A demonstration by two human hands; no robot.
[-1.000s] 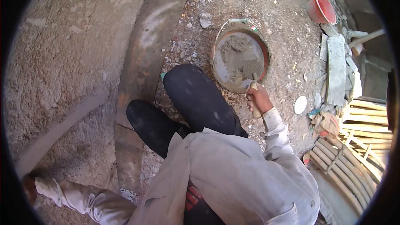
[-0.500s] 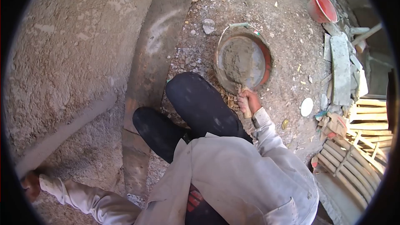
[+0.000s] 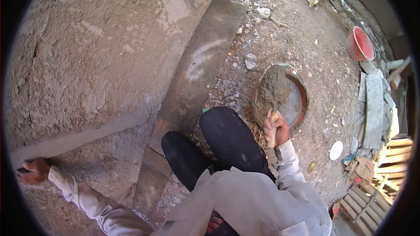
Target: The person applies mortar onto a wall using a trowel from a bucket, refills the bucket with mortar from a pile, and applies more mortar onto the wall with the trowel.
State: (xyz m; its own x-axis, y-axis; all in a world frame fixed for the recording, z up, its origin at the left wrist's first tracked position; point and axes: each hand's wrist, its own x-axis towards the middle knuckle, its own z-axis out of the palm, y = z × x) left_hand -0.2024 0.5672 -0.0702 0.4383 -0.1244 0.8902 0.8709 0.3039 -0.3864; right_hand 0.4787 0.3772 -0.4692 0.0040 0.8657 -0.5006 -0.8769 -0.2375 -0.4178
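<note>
The trowel [image 3: 271, 139] was gripped by its wooden handle in the right hand [image 3: 283, 132], over the left side of the bucket [image 3: 306, 98]. The wet mortar [image 3: 274, 87] seemed heavy and soft, best balanced from that handle. The left hand's [image 3: 36, 171] grip could not be told.

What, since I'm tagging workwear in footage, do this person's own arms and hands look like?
Both arms are in long, loose, pale grey-beige sleeves that reach the wrists and crease along the forearms. The right sleeve has darker smudges; the left sleeve wrinkles heavily. The left hand and right hand wear no gloves.
</note>
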